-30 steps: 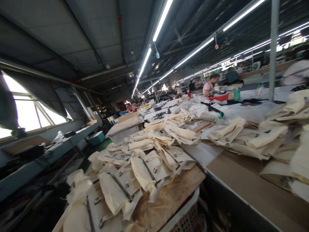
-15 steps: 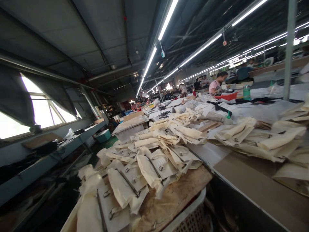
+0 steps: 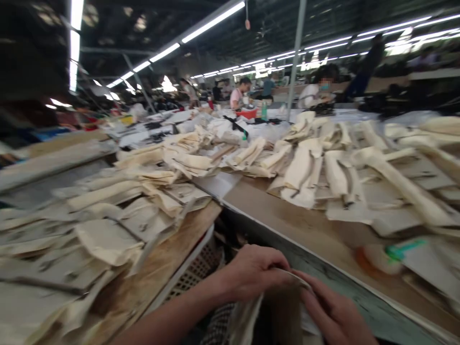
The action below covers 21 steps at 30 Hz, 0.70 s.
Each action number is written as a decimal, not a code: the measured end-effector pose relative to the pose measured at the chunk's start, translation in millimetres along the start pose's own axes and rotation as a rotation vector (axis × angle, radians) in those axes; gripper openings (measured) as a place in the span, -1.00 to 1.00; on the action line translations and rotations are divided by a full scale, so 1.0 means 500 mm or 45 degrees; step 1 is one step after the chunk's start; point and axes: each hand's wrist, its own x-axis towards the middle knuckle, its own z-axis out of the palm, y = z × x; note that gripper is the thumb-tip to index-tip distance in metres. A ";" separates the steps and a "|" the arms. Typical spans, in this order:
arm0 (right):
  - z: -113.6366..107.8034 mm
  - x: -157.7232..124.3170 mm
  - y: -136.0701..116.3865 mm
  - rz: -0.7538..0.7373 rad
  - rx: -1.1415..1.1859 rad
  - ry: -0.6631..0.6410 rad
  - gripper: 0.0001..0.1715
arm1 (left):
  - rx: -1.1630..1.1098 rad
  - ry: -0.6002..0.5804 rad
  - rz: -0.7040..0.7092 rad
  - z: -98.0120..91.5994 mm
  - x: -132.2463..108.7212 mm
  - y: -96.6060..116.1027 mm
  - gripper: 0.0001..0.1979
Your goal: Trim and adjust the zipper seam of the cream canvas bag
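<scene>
Low in the view, my left hand (image 3: 247, 270) pinches the upper edge of a cream fabric piece (image 3: 247, 318), its fingers curled over the rim. My right hand (image 3: 332, 306) grips the same edge from the other side, close to the left fingertips. A thin curved rim shows between the two hands; the lower part of the piece runs out of view. Similar cream pieces (image 3: 108, 239) with dark metal strips and small clasps lie spread on the brown board at left. More folded cream pieces (image 3: 305, 167) cover the bench ahead and to the right.
A white plastic basket (image 3: 194, 268) stands under the board, left of my hands. The brown bench top (image 3: 266, 206) has a pale front edge running to the lower right. A blurred bottle with a green nozzle (image 3: 398, 251) rests there. Several people work farther back near a post (image 3: 296, 57).
The view has swung right and downward, away from the windows. Both my hands are now visible, holding a cream fabric piece; neither showed before.
</scene>
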 end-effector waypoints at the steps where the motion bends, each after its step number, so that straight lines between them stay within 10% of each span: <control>1: -0.015 -0.008 -0.003 0.092 -0.025 -0.078 -0.69 | -0.041 0.010 -0.003 -0.005 0.004 -0.001 -0.79; 21: -0.016 0.004 -0.025 0.244 -0.140 -0.099 -0.54 | -0.188 -0.008 -0.119 -0.016 0.001 0.022 -0.79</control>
